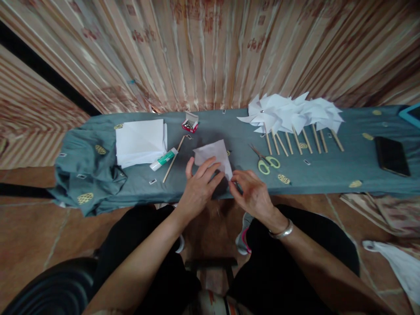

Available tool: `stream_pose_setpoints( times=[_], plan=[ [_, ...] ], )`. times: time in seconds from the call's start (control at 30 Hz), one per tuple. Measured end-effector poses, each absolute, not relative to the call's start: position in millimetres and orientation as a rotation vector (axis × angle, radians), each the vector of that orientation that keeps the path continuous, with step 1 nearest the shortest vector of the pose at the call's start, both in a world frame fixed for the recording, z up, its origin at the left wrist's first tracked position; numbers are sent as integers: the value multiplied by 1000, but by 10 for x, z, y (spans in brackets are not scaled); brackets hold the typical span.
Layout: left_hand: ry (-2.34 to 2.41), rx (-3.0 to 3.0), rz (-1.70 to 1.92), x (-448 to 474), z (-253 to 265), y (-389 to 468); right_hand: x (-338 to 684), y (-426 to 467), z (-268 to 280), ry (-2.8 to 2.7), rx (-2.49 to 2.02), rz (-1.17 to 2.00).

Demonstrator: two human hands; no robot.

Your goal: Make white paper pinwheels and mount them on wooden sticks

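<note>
A small sheet of white paper (212, 151) lies on the cloth-covered table in front of me. My left hand (201, 181) rests on it with fingers spread, covering its near left part. At the sheet's near right corner, my right hand (250, 189) pinches the paper between thumb and fingers. Just right of the sheet are scissors (266, 162) with pale green handles. To its left lie a thin wooden stick (173, 162) and a green-and-white glue tube (164, 159), the tube partly over the stick.
A stack of white paper (140, 142) sits at the left, near an opened small box (190, 122) of metal pins or clips. Several white paper pinwheels (292, 113) on sticks lie at the back right. A dark phone (392, 155) is farther right. A curtain (210, 52) hangs behind the table.
</note>
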State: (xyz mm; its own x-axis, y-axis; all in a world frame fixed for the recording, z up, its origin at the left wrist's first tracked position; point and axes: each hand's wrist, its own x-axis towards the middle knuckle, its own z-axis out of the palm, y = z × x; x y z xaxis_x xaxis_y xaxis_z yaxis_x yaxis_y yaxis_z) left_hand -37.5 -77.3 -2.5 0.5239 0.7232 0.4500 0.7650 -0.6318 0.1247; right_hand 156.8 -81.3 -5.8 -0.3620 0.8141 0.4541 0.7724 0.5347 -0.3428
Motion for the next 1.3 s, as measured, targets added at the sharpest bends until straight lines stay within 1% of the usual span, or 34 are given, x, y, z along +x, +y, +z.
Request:
stream_pose_setpoints(
  times=[0.1, 0.2, 0.43, 0.63, 0.8, 0.9, 1.0, 1.07, 1.13, 1.3],
  plan=[
    [-1333, -2629, -758, -418, -33, -708, 1586, -829, -99, -2276, -1225, 168],
    [-1365, -2650, -711, -464, -57, -680, 1619, -824, -136, -2310, -1207, 218],
    [-1546, -2593, -688, -635, -77, -636, 1561, -769, -191, -2239, -1206, 231],
    [-1692, -2345, -888, -704, -34, -530, 1332, -594, -308, -2206, -1301, 305],
    [-1736, -2288, -1015, -619, -43, -534, 1218, -387, -287, -2005, -1544, 555],
    [-1626, -2450, -856, -594, -53, -614, 1277, -342, -264, -1801, -1585, 732],
    [-1472, -2638, -642, -563, -68, -710, 1354, -411, -270, -1697, -1560, 832],
    [-1441, -2631, -631, -530, -79, -756, 1383, -503, -275, -1708, -1532, 844],
    [-1431, -2569, -694, -497, -88, -777, 1396, -601, -268, -1776, -1509, 821],
    [-1413, -2497, -799, -497, -90, -730, 1436, -730, -259, -2017, -1450, 562]
  ],
)
